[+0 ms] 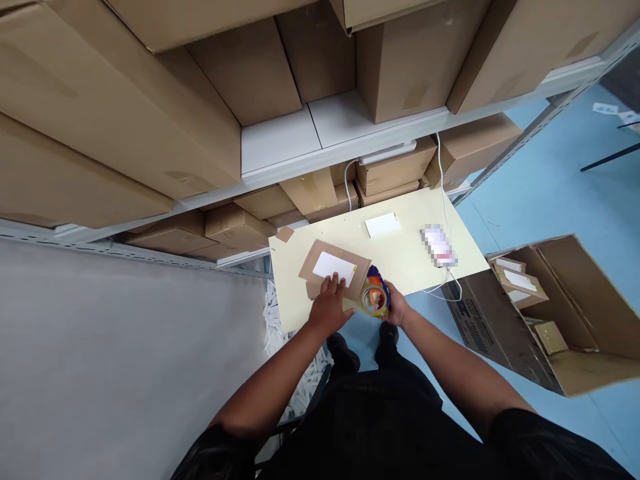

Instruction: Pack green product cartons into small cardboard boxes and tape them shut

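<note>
A flat brown cardboard package (pixel 345 256) with a white label (pixel 334 266) lies on the pale yellow table (pixel 415 263). My left hand (pixel 329 305) presses flat on the package's near edge, fingers spread onto the label. My right hand (pixel 395 305) grips a tape dispenser (pixel 375 295) with a blue body and a roll of clear tape, held against the package's right near corner.
A white card (pixel 383 225) and a blurred phone (pixel 439 245) on a white cable lie farther back on the table. Shelves with stacked cardboard boxes (pixel 125 113) rise behind. An open carton (pixel 550 307) with small packages sits on the blue floor at right.
</note>
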### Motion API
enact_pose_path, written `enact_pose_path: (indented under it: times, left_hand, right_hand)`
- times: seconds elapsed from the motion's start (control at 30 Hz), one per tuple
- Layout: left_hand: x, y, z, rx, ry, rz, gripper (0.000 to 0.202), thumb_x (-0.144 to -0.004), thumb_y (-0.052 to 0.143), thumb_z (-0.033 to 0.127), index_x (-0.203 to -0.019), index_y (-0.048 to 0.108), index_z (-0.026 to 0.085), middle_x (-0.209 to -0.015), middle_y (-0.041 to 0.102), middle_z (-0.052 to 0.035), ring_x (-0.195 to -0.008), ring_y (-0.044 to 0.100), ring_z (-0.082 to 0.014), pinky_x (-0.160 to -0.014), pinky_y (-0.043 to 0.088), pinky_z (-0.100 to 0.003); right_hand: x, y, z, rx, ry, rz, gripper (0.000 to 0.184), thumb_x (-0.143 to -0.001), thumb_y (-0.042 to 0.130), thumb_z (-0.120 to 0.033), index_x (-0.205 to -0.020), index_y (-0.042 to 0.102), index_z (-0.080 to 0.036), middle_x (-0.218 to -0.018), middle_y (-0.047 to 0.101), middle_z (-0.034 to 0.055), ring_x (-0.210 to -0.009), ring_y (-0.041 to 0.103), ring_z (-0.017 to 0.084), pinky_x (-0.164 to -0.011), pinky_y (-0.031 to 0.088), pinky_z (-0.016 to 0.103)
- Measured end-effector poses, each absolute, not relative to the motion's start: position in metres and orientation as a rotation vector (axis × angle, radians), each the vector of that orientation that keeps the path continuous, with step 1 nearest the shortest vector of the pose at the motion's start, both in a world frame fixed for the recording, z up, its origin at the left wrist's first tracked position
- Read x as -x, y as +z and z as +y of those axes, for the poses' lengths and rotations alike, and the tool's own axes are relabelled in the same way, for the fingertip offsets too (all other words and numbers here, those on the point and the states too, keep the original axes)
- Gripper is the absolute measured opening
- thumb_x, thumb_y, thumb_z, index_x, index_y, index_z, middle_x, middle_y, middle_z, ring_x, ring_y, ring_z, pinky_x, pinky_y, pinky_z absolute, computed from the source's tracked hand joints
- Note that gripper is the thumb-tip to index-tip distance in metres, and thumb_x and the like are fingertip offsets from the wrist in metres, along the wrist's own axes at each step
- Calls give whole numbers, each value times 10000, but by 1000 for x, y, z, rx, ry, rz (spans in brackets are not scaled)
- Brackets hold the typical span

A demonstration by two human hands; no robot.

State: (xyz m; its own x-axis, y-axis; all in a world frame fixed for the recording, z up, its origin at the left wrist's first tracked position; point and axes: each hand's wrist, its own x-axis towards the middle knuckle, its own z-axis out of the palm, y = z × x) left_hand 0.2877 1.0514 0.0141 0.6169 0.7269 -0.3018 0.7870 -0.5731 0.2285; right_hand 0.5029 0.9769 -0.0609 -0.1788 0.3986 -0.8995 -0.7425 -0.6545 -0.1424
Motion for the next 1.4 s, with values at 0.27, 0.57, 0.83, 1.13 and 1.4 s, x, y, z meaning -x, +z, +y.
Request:
enact_pose_path:
  times: [0.27, 0.57, 0.83, 1.13, 1.4]
  left_hand:
    - [-247, 22, 1111, -2536, -330, 1356, 911, -853, 636, 681, -1630, 303, 340, -1742, 104, -69, -1589, 18, -417, -1220, 90, -686]
    - [-268, 13, 1096, -2445, -334, 1484, 933, -893, 521, 735, -1659, 205, 307, -1747, 66, -81, -1589, -57, -408, -1094, 375, -628]
    - [-259, 15, 1071, -2497, -342, 1302, 1003, -830, 705, 624, -1651, 250, 272, -1737, 130, -105, -1564, 151, -433, -1207, 300, -550]
    - [-255, 6, 1093, -2615, -275, 1167, 1070, -823, 631, 749, -1664, 182, 263, -1736, 93, -122, -1600, -16, -367, -1255, -83, -608]
    - [-272, 4, 1086, -2515, -225, 1348, 1009, -876, 567, 725, -1668, 149, 260, -1740, 57, -107, -1596, -57, -379, -1243, -35, -646]
  right_hand:
    - [-557, -44, 1059, 1521, 1971, 204, 403, -952, 597, -538, -1020, 684, -151, -784, 760, 110, -712, 717, 256, -720, 622, 432]
    - [-512, -57, 938, 1467, 1872, 431, 514, -947, 527, -639, -1043, 709, -168, -890, 776, 105, -775, 738, 264, -747, 625, 439]
    - [-499, -58, 1006, 1256, 1856, 433, 551, -976, 402, -640, -1008, 696, -176, -834, 758, 86, -774, 716, 248, -699, 610, 385]
    - [-537, -53, 1103, 1696, 1812, 61, 455, -943, 584, -617, -1024, 674, -178, -813, 746, 100, -729, 695, 249, -651, 613, 415]
    - [-542, -51, 969, 1621, 1808, 195, 430, -947, 599, -576, -1042, 720, -175, -913, 781, 119, -787, 734, 267, -736, 622, 415]
